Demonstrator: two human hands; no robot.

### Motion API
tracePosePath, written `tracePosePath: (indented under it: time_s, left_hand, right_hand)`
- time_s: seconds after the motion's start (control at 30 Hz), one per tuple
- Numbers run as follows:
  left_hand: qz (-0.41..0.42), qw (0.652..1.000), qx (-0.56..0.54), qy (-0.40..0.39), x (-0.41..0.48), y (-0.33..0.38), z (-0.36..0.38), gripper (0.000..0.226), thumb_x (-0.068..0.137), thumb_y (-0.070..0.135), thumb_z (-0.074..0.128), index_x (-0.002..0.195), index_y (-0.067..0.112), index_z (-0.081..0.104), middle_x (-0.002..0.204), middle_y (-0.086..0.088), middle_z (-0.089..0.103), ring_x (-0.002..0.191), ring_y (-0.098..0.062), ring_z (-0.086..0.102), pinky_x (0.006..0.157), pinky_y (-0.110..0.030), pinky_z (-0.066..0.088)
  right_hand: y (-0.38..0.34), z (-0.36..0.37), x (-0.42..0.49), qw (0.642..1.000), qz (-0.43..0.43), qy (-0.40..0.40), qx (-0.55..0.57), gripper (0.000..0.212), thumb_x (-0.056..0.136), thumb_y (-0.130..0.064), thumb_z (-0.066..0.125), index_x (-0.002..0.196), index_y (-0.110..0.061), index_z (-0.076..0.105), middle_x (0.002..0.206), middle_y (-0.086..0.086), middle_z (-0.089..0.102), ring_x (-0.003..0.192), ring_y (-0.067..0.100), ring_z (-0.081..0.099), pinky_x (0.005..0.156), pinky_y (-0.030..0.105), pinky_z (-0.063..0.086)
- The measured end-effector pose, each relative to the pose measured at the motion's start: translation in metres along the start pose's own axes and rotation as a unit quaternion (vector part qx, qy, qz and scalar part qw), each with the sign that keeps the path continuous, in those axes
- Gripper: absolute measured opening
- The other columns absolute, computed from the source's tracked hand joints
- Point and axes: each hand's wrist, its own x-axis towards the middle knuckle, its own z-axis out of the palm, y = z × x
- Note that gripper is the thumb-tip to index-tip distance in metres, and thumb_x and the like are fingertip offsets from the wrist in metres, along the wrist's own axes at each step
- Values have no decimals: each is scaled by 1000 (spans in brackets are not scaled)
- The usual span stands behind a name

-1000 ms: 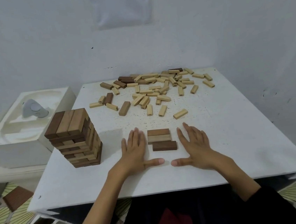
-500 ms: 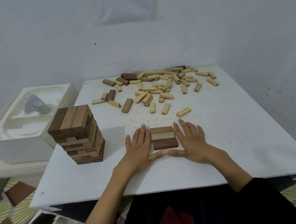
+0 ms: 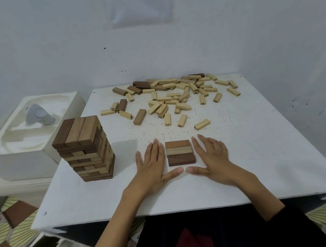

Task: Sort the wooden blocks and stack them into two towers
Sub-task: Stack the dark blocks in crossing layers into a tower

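Base layer of three flat rectangular wooden blocks (image 3: 180,152), brown/tan/dark brown, sits centre-frame and is now squared. A second ago the dark one sat offset; both hands closed in and pushed the row flush. Left hand (image 3: 152,164) and right hand (image 3: 212,156) lie flat either side, fingers straight, gripping nothing, thumbs nearly meeting in front; contact with the block ends unclear. Looks like the second tower's footing is ready. Finished mixed-brown block tower (image 3: 84,149) stands centre-left. Loose pale and dark blocks (image 3: 175,98) are scattered upper centre, still unsorted. Speckled white square table (image 3: 263,163), white foam tray (image 3: 19,142) upper left, plain pale wall (image 3: 49,44) behind.
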Motion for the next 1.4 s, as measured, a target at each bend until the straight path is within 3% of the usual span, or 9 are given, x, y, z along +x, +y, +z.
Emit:
tracePosePath:
  time_s: [0.13, 0.3, 0.43, 0.6, 0.73, 0.83, 0.97, 1.13, 1.4]
  left_hand:
    - [18, 999, -9, 35, 2, -11, -6, 123, 57, 92, 19, 149, 18, -14, 157, 0, -18, 143, -14, -18, 115, -44, -13]
    - [29, 999, 17, 18, 6, -10, -7, 138, 39, 99, -11, 148, 15, -16, 156, -3, -23, 142, -18, -22, 115, -47, -15]
    - [18, 1000, 13, 11, 7, 1, -3, 143, 32, 96, -21, 144, 7, -24, 153, -7, -30, 141, -19, -26, 113, -48, -16]
    - [4, 1000, 14, 6, 10, 5, 0, 148, 27, 95, -23, 143, 3, -25, 152, -11, -30, 141, -21, -26, 113, -47, -15]
    - [19, 1000, 19, 11, 11, -4, -2, 144, 35, 98, -14, 146, 8, -21, 155, -7, -24, 143, -20, -21, 114, -46, -12]
    - [38, 999, -6, 35, 11, -16, -7, 132, 49, 96, 17, 149, 17, -13, 158, 0, -15, 144, -17, -14, 115, -39, -8]
    - [50, 991, -98, 76, 15, -24, -13, 116, 50, 84, 41, 149, 30, 17, 153, 10, 12, 139, -8, 4, 111, -30, 2]
    - [56, 980, -149, 120, 21, -28, -14, 89, 49, 78, 54, 130, 41, 45, 140, 15, 30, 132, -8, 18, 104, -28, 11]
    - [56, 978, -155, 129, 22, -31, -12, 87, 49, 76, 55, 128, 40, 48, 140, 15, 33, 131, -8, 21, 104, -29, 12]
  right_hand:
    - [7, -10, 1, 1000, 3, 9, 16, 98, 79, -73, 45, 150, -27, -6, 157, -1, -16, 142, 22, -17, 115, 43, -12]
    - [4, -7, 2, 998, -3, -48, -33, 107, 78, -74, 41, 148, -18, -19, 152, 5, -33, 140, 25, -28, 114, 47, -15]
    - [-7, -1, 5, 998, -10, -46, -32, 142, 37, -100, -6, 146, -11, -22, 150, 8, -34, 140, 25, -28, 112, 48, -16]
    - [-8, 4, 7, 999, -16, -33, -40, 144, 35, -98, -12, 146, -6, -21, 152, 10, -31, 141, 26, -25, 113, 49, -14]
    - [-3, -1, 6, 999, -20, -19, -22, 120, 64, -90, 24, 148, -13, -14, 156, 4, -21, 142, 23, -18, 115, 47, -10]
    - [3, -10, 8, 999, -28, 15, 29, 111, 73, -78, 47, 149, -22, -10, 157, -3, -4, 142, 18, -5, 115, 40, 0]
    - [8, -19, 14, 995, -49, 35, 85, 99, 75, -58, 67, 150, -30, 9, 151, -4, 14, 138, 16, 7, 115, 39, 8]
    - [12, -19, 21, 987, -62, 65, 131, 79, 69, -51, 77, 137, -35, 40, 142, -6, 28, 133, 14, 17, 113, 38, 13]
    - [20, -10, 23, 980, -66, 105, 157, 84, 55, -64, 66, 131, -37, 45, 138, -14, 32, 129, 8, 20, 109, 32, 14]
